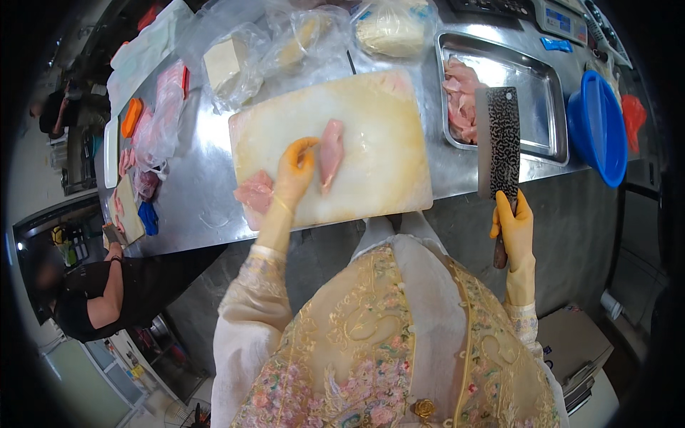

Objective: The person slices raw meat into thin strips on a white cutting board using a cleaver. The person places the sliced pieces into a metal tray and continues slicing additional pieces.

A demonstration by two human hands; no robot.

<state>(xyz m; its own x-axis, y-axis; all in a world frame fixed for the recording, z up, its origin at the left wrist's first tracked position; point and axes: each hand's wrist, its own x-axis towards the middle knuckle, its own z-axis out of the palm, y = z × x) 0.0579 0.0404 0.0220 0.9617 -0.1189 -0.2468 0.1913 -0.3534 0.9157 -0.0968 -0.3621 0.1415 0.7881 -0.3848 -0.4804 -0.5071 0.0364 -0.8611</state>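
Note:
A strip of raw pale meat lies near the middle of the white cutting board. My left hand, in a yellow glove, is over the board just left of that strip, thumb and fingertips close together; whether it pinches something small I cannot tell. A larger piece of raw meat rests at the board's left edge, beside my left wrist. My right hand, gloved too, grips the handle of a cleaver with a patterned blade, held up right of the board, over the near side of a steel tray. Sliced meat lies in the tray's left part.
A blue plastic basin stands right of the tray. Behind the board are a bagged white block and bagged noodle-like food. A scale is at the back right. At the table's left end a co-worker cuts on another board.

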